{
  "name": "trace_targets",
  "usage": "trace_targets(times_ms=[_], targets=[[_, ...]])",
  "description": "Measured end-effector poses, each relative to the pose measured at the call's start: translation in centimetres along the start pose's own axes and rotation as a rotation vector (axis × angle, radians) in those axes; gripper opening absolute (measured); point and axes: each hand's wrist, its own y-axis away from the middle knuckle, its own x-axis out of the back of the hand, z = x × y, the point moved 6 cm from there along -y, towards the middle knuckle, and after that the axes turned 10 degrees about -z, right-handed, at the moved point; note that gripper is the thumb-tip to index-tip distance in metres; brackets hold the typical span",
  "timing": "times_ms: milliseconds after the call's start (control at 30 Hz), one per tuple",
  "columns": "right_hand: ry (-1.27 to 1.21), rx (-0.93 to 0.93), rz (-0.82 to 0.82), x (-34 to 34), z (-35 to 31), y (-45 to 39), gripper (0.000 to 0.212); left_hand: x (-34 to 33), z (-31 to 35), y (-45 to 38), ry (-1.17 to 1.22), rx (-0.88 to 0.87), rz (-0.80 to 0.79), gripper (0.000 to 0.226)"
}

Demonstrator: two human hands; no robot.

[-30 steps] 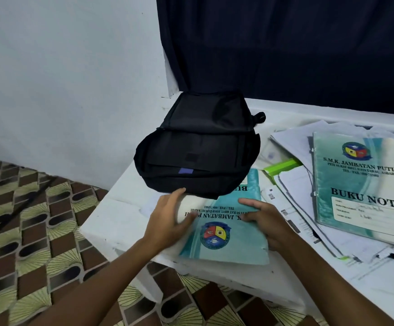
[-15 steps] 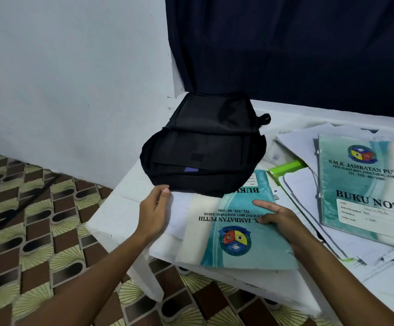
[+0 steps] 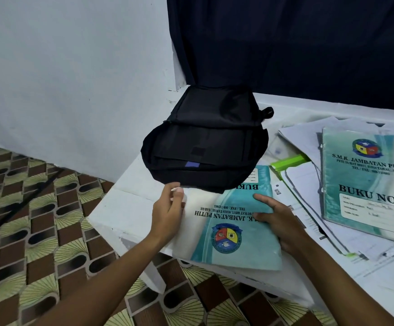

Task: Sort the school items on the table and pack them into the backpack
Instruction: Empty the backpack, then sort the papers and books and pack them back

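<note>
Black backpack (image 3: 205,142) lies on the white table (image 3: 111,208) at its left corner, mouth toward the person. 1 teal notebook (image 3: 233,222) lies just in front of it, far edge tucked under the backpack's near rim, near edge overhanging the table edge; cover print reads upside down to the camera.

Left hand (image 3: 167,212) at the notebook's left edge, fingers lightly curled, thumb and fingertips pinching the edge just below the backpack rim. Right hand (image 3: 278,220) on the cover's right part, thumb extended flat on top, fingers curled over the right edge, gripping it.

A 2nd teal notebook (image 3: 367,184) rests on loose papers (image 3: 304,147), well right of both hands.
</note>
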Motion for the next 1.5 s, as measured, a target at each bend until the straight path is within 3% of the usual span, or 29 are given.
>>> trace_targets(times_ms=[267,367,467,600,733,867,1033,1167,1300,1367,1433,1500], targets=[[0.049,-0.029,-0.077,3.5,-0.9,1.9,0.056,-0.6,0.4,-0.6,0.001,0.127,-0.105,0.016],[0.153,0.025,-0.14,5.8,-2.1,3.3,0.055,-2.1,1.7,-0.4,-0.052,0.21,-0.241,0.041],[0.228,0.082,-0.17,8.5,-3.4,5.1,0.069,-4.5,4.0,0.9,-0.029,0.295,-0.516,0.077],[0.109,0.159,-0.192,11.4,-5.6,8.1,0.062,-8.0,7.7,2.8,0.229,0.274,-0.72,0.099],[-0.058,0.25,-0.118,13.3,-7.0,10.0,0.052,-11.0,9.5,1.4,0.455,0.218,-0.681,0.11],[-0.08,0.358,-0.024,14.4,-7.8,10.6,0.06,-13.6,11.6,-0.5,0.593,0.195,-0.696,0.108],[-0.103,0.501,0.003,15.1,-9.4,10.8,0.063,-15.2,14.3,-2.3,0.554,0.014,-0.664,0.097],[0.005,0.525,0.002,15.3,-11.6,10.4,0.086,-16.2,16.9,-3.9,0.607,-0.044,-0.763,0.088],[0.109,0.343,0.037,15.4,-13.8,10.4,0.116,-16.5,18.5,-6.4,0.649,-0.019,-0.786,0.088],[0.397,0.304,0.161,16.0,-16.1,10.6,0.108,-16.6,19.5,-7.4,0.636,-0.019,-0.83,0.09],[0.696,0.432,0.268,15.9,-19.8,11.0,0.1,-16.6,20.8,-8.2,0.563,-0.044,-0.894,0.092],[0.844,0.623,0.186,14.2,-24.0,11.1,0.082,-16.9,22.6,-8.6,0.452,-0.074,-0.99,0.092]])
